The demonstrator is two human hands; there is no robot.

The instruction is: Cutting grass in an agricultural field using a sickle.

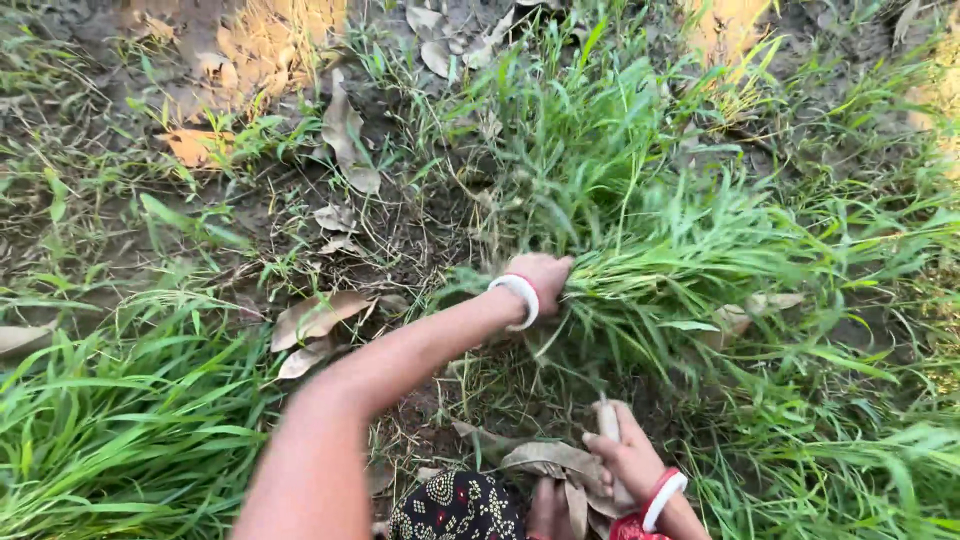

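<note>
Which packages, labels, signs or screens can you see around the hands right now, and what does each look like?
None in view: no package, label, sign or screen.
Left hand: grips a bunch of green grass, white bangle on the wrist.
Right hand: closed on a pale tool handle; the rest of the tool is hidden.
Around them: bare soil and dry brown leaves.

A thick bunch of long green grass (680, 265) is gathered at its base, its blades bent over and fanning out sideways over the bare, leaf-strewn ground. A pale wooden tool handle (608, 422) stands nearly upright just below the bunch; its blade cannot be made out.
</note>
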